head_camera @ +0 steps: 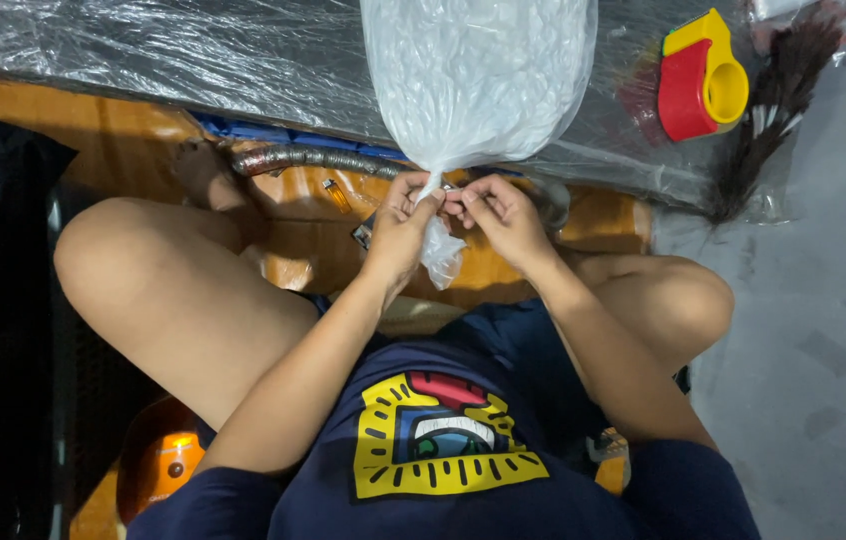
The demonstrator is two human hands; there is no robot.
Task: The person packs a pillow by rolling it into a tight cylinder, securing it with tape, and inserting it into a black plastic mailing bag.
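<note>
Both my left hand [398, 222] and right hand [503, 215] pinch the twisted neck of a filled clear bag [478, 75]; tying it off needs steady tension.

I am counting two hands, left hand [398, 232] and right hand [505, 215], one clear plastic bag [478, 75] of white pieces, one red-and-yellow tape dispenser [701, 78], one dark brush [778, 95], one corrugated metal hose [308, 160], and one small orange lighter [336, 194].

Seated cross-legged on the floor, I pinch the twisted neck of a clear plastic bag [478, 70] of white pieces between my left hand [401, 228] and right hand [505, 212], a red-and-yellow tape dispenser [701, 78] nearby.
</note>
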